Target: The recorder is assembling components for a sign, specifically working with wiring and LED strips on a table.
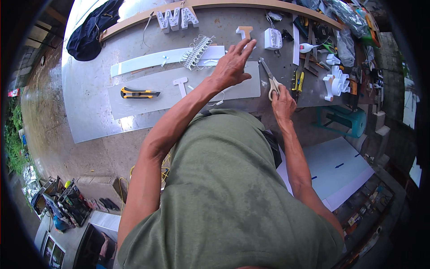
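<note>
My left hand [234, 65] reaches over the metal worktable with its fingers stretched out and nothing visible in them. Its fingertips are at the near end of a small block letter [244, 31] with a tan face and white sides; whether they touch it I cannot tell. My right hand [284, 105] is closed on the beige handles of a pair of scissors [267, 71], whose blades point away from me over the tabletop. Under my left forearm lies a flat grey sheet [156, 105], bearing a yellow-and-black utility knife [139, 93] and a flat white T-shaped piece [181, 85].
A long white strip [148, 61] and a string of small LED modules [197, 53] lie left of my hand. Farther back stand white block letters [177, 19]. Pliers [298, 80], a glue bottle [307, 47] and white curved pieces [337, 83] crowd the right. A teal stool [354, 121] stands below.
</note>
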`<state>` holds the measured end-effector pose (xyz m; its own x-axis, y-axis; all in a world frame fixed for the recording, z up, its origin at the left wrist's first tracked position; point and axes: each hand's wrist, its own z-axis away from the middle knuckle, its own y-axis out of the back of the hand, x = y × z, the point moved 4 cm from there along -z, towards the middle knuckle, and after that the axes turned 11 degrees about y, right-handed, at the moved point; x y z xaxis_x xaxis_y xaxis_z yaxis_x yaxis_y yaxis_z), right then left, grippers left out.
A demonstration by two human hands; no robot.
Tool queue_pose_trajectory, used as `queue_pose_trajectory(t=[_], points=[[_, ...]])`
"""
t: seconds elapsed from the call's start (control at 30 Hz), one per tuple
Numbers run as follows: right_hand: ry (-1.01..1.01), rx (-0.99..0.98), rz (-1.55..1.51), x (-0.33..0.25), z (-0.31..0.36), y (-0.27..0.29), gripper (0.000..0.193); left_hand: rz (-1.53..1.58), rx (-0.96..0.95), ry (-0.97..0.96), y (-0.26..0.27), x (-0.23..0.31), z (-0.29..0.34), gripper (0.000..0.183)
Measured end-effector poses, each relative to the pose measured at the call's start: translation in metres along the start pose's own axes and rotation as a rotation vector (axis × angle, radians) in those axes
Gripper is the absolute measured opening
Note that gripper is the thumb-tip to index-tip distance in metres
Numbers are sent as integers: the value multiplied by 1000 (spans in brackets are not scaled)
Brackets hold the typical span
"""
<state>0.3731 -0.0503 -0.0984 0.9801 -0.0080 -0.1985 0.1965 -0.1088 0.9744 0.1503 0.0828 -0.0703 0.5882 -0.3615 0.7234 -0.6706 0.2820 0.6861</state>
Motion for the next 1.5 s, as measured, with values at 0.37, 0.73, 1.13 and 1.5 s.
queue_pose_trajectory(t=[0.37,0.73,1.13,1.5], points=[[92,86,38,-11,-6,5,26,-111,-171,-100,-39,0,-32,109],[462,191,-379,-130,-88,61,35,1147,-422,498,54,-8,57,102],[705,84,-304,-162,-94,46,12,531,-198,579,96,-20,77,62],[-470,-549,-1573,-101,-22,-7,16,206,-234,537,51,-76,141,36]])
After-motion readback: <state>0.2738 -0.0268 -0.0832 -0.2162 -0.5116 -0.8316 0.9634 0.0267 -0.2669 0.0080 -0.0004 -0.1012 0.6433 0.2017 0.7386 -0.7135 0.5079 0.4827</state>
